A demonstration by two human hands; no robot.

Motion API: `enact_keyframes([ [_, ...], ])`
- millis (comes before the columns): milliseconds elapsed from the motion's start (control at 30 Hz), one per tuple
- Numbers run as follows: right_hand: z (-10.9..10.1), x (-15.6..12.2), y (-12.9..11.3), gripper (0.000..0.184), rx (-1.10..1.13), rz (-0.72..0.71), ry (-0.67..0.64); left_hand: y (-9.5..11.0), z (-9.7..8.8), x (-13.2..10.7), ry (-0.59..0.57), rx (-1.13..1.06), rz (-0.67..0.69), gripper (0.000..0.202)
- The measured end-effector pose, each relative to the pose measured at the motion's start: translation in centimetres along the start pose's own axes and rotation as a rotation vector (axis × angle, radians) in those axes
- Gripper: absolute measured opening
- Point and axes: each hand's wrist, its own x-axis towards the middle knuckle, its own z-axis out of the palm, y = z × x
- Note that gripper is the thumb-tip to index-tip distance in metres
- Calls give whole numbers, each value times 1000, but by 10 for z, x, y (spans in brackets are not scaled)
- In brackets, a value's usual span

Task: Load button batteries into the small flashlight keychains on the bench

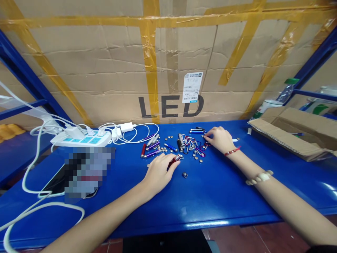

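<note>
Your left hand clasps a red tube over the bench, long axis slanting, silver end pointing away and rightward. Your right hand is beside a blue tube; whether its grip holds anything, I cannot tell.

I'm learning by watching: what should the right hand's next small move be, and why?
The right hand should probably carry a silver disc to the red tube: the left hand holds that tube, and loose discs lie near the right hand. Whether it pinches one is unclear.
</note>
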Motion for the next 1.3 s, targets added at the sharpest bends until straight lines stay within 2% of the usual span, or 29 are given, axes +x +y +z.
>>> enact_keyframes([
  [167, -1, 0, -2, 25, 46, 28, -39, -1, 1, 0, -16, 21, 8, 27],
  [267, -1, 0, -4, 25, 52, 23, -15, 1, 1, 0, -15, 29, 18, 28],
  [433, 0, 1, -5, 22, 52, -16, 13, 5, 0, -1, -29, 45, 36, 24],
  [567, 0, 3, -3, 19, 123, 25, -6, 5, 0, -2, -32, 41, 49, 23],
  [800, 0, 4, -1, 18, 193, 34, -42, 1, -1, -1, -55, 20, -12, 25],
  [933, -8, -2, -13, 15, 294, -58, 86, 2, -2, 0, -68, 5, -37, 26],
  [1067, -28, -19, -44, 12, 627, -292, 271, 2, -2, 2, -72, -11, -46, 27],
  [1167, -43, -37, -69, 9, 849, -406, 260, 1, -1, 2, -65, -16, -31, 27],
  [1300, -53, -53, -88, 3, 977, -490, 200, 1, -1, 1, -42, -2, 33, 25],
])
